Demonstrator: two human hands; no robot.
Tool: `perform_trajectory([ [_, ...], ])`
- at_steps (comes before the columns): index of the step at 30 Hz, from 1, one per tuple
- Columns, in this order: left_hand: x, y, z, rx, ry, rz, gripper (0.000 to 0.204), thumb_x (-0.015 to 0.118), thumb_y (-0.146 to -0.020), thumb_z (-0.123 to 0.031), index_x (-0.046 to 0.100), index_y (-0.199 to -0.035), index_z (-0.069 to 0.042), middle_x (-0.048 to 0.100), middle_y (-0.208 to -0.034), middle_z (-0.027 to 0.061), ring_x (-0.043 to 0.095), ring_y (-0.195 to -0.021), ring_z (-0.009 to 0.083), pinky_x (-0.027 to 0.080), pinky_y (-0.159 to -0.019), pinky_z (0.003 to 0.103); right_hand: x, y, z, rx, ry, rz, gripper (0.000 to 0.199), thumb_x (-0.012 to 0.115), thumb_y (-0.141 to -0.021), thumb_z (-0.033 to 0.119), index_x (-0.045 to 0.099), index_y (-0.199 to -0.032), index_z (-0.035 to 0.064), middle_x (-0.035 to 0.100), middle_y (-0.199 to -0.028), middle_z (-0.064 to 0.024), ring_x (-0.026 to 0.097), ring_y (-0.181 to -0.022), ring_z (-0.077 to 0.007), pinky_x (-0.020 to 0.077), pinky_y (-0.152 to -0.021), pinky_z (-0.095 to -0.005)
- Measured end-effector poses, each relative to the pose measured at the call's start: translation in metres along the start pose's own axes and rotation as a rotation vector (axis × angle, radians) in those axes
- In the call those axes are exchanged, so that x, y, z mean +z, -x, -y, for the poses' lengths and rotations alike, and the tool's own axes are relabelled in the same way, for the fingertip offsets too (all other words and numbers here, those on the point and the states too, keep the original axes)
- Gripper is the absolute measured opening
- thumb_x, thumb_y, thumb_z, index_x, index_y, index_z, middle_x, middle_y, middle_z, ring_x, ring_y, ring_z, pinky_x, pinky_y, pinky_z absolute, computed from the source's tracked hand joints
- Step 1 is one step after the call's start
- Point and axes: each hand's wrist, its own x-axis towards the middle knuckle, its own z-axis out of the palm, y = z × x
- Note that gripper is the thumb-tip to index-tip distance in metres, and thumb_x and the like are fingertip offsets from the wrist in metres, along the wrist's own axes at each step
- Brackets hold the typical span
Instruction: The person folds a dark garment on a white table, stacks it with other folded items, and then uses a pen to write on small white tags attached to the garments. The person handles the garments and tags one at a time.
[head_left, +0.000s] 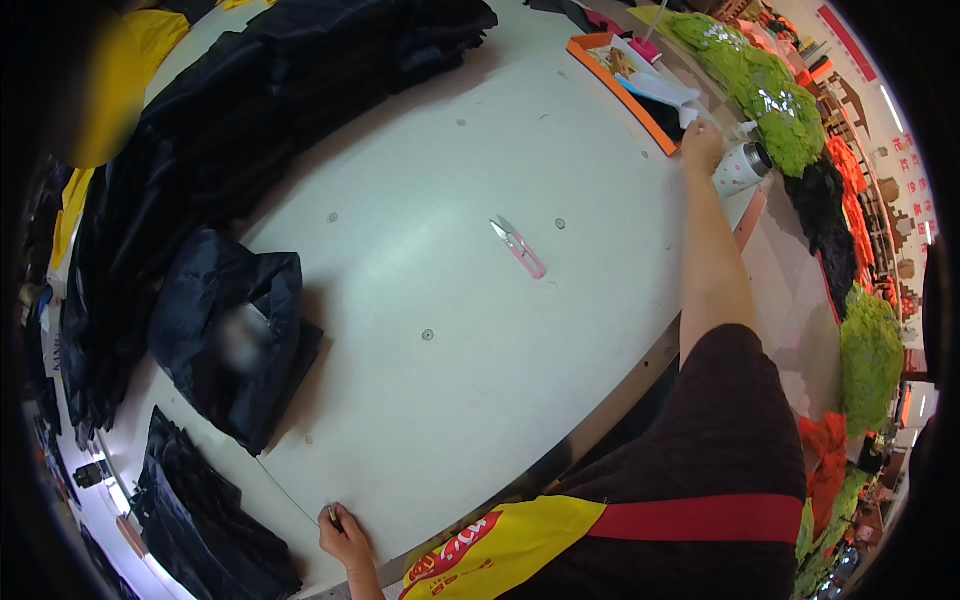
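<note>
L hand pinches dark item; R hand at tray

L hand: nr table edge, bottom of view, thumb + fingers closed on dark item, slim w/ a brighter tip poking up past them. Too small to ID.

R hand: arm out straight, upper R, fingers just beside tray's near corner, by a white item. Fingers bent; can't tell if they grasp it, touch it or are free.

Tray: orange rim, lies at table's far R side, holds mixed small stuff, incl. a blue-white strip. Pink cup next to it. White flask w/ dark lid just beside R hand, tilted in view.

Snips: pink handle, mid-table, blades pointing up-L, well apart from both hands.

L side: navy bundle, part blurred, on table. Long black cloth pile behind it, runs along far L edge to top. Smaller dark stack at lower L, nr L hand.

R side, beyond table: green heap up top, black cloth below that, 2nd green heap further down, orange cloth under it.

Person wears dark top, yellow apron w/ red band.
</note>
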Motion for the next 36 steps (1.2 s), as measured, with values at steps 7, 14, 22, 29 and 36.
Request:
perform_trajectory([
  [7, -0.009, 0.0, -0.004, -0.014, 0.08, 0.047, 0.017, 0.057, -0.085, -0.012, 0.059, -0.094, 0.001, 0.06, -0.068, 0.0115, 0.056, -0.056, 0.0206, 0.046, -0.054, 0.031, -0.1, -0.007, 0.05, 0.169, -1.089, -0.15, 0.024, 0.056, -0.08, 0.018, 0.062, -0.092, -0.0014, 0.063, -0.087, -0.0105, 0.06, -0.082, -0.0219, 0.0471, -0.078, -0.0339],
  [14, -0.025, 0.014, 0.004, -0.136, 0.386, 0.272, 0.017, 0.057, -0.085, -0.013, 0.063, -0.094, 0.0, 0.06, -0.07, 0.0046, 0.053, -0.06, 0.0128, 0.044, -0.055, 0.027, -0.258, 0.099, 0.111, 0.099, -1.735, 0.538, 0.008, 0.053, -0.082, 0.007, 0.054, -0.089, 0.0049, 0.056, -0.089, -0.0043, 0.057, -0.084, -0.0187, 0.0483, -0.081, -0.035],
  [22, -0.099, 0.095, -0.003, -0.206, 0.557, 1.108, 0.025, 0.066, -0.083, -0.026, 0.068, -0.096, -0.005, 0.067, -0.082, 0.0057, 0.059, -0.076, 0.0096, 0.047, -0.073, 0.027, -0.442, 0.44, 0.152, -0.189, -1.185, 2.222, 0.009, 0.064, -0.082, 0.01, 0.057, -0.085, 0.0051, 0.059, -0.087, -0.0005, 0.057, -0.084, -0.0091, 0.0463, -0.077, -0.0264],
  [29, -0.084, 0.157, 0.081, 0.276, 0.349, 1.27, 0.053, 0.064, -0.074, -0.047, 0.065, -0.103, -0.002, 0.067, -0.098, 0.0177, 0.063, -0.089, 0.0282, 0.047, -0.081, 0.037, -0.52, 0.566, 0.176, -0.356, -1.214, 2.496, 0.05, 0.057, -0.088, 0.035, 0.052, -0.123, -0.001, 0.051, -0.128, -0.0101, 0.045, -0.12, -0.0209, 0.03, -0.103, -0.0342],
  [36, -0.035, 0.196, 0.113, 0.252, 0.279, 1.272, 0.054, 0.06, -0.077, -0.051, 0.064, -0.108, -0.007, 0.066, -0.098, 0.0176, 0.062, -0.09, 0.0301, 0.047, -0.078, 0.038, -0.522, 0.637, 0.162, -0.42, -0.33, 2.191, 0.038, 0.051, -0.092, 0.029, 0.058, -0.116, 0.0003, 0.06, -0.115, -0.0098, 0.055, -0.108, -0.0163, 0.0404, -0.093, -0.0306],
])
